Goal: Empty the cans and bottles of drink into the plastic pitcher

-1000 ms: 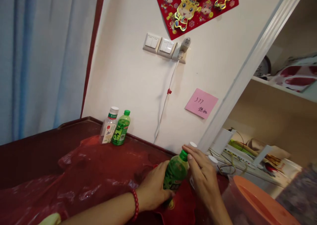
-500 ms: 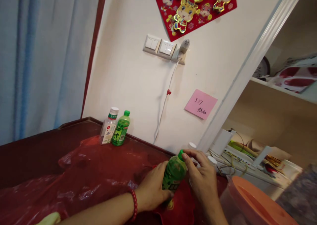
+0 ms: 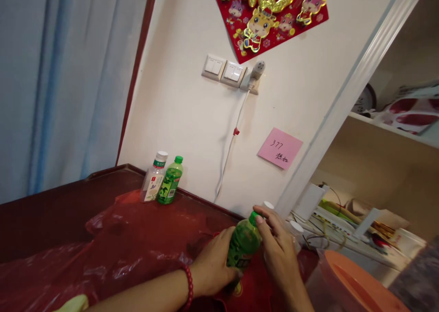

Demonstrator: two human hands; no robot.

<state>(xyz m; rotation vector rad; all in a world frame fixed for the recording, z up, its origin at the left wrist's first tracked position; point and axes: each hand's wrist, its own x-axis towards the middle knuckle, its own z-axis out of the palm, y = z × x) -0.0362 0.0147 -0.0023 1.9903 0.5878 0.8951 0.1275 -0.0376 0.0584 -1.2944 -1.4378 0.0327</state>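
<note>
A green drink bottle (image 3: 243, 243) stands tilted on red plastic sheeting (image 3: 130, 239) at the lower middle. My left hand (image 3: 214, 264), with a red bead bracelet on the wrist, is wrapped round the bottle's lower body. My right hand (image 3: 276, 248) is closed with its fingers pinching the green cap (image 3: 254, 217) at the top. Two white-capped bottles (image 3: 297, 229) stand just behind my right hand, mostly hidden by it.
A clear bottle (image 3: 154, 177) and a second green bottle (image 3: 170, 180) stand against the wall at the table's back. An orange-lidded container (image 3: 350, 284) is at the lower right. A shelf with cluttered cables (image 3: 329, 229) lies to the right. A white cord (image 3: 228, 152) hangs from the wall socket.
My right hand's fingers have shifted round the cap from lying over it to pinching it. The bottle and my left hand have stayed nearly where they were.
</note>
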